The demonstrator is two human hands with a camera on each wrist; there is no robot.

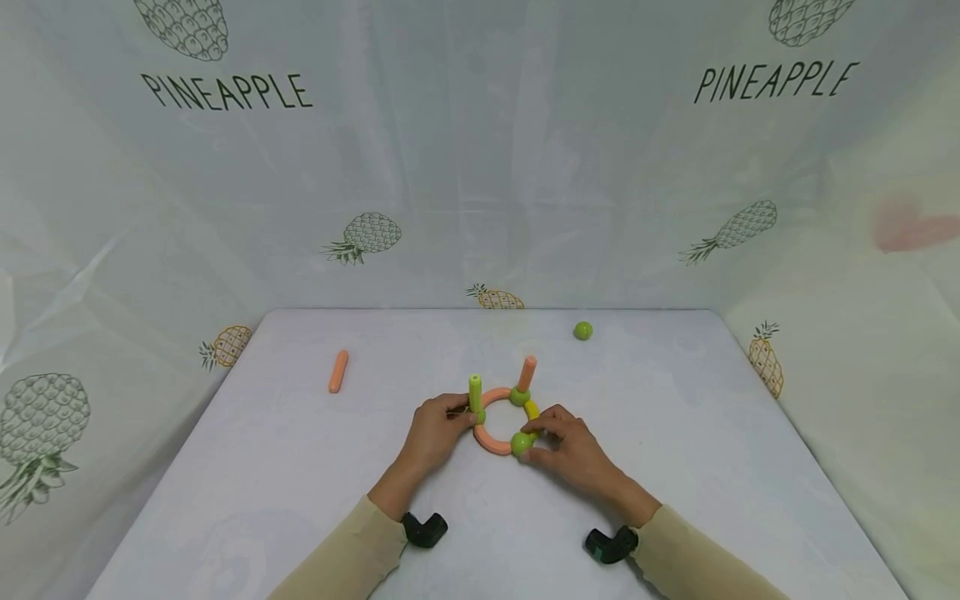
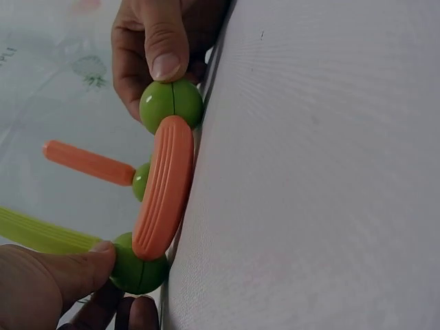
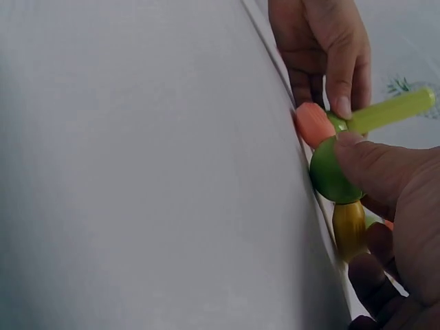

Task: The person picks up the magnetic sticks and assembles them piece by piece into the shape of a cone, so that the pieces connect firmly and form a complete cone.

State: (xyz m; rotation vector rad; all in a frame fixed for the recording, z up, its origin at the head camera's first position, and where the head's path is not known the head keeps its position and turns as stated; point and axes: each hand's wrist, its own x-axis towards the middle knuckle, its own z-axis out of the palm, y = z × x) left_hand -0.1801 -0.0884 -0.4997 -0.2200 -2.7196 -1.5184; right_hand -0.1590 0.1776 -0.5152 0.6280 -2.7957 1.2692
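A toy ring of curved orange rods (image 1: 492,444) and a yellow rod (image 1: 532,410), joined by green balls, lies flat on the table. My left hand (image 1: 438,429) pinches the left green ball (image 2: 137,275), from which a yellow-green rod (image 1: 475,393) stands up. At the front right of the ring, my right hand (image 1: 573,450) holds another green ball (image 1: 521,443) between thumb and fingers. The back green ball (image 1: 520,397) carries an upright orange rod (image 1: 527,372) that neither hand touches. In the right wrist view, my right fingers partly cover the yellow rod.
A loose orange rod (image 1: 339,371) lies on the white table (image 1: 247,467) at the back left. One loose green ball (image 1: 583,331) sits near the back edge, right of the ring. Behind the table hangs a pale sheet (image 1: 480,167) printed with pineapples.
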